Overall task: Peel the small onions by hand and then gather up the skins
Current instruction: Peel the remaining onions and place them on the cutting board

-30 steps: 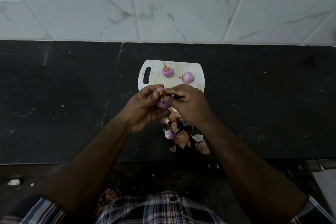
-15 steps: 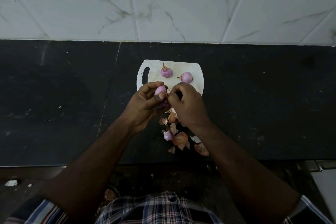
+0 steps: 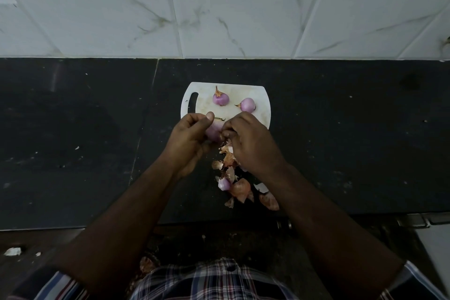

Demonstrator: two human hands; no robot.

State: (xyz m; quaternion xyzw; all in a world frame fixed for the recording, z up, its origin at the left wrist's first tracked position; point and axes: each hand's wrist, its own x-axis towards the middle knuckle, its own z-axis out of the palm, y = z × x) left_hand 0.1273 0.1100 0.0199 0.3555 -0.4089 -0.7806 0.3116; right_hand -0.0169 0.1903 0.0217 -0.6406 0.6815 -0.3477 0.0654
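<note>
Papery brown skins [image 3: 239, 186] lie nearest you on the black counter [image 3: 341, 153]; above them your left hand [image 3: 192, 137] grips an onion [image 3: 215, 130], right hand [image 3: 250, 143] pinching at it; beyond, two peeled onions [image 3: 220, 99] sit on the white board [image 3: 264, 114].

Plaid shirt [image 3: 219, 277] — striped short sleeves, bare forearms.

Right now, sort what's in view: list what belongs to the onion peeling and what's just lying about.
Belongs to the job:
- onion being peeled, held in the left hand, picked at by the right hand
- two peeled onions on the white cutting board
- pile of skins on the black counter

Just lying about:
- white scrap on the floor
- marble-patterned wall tiles
</note>
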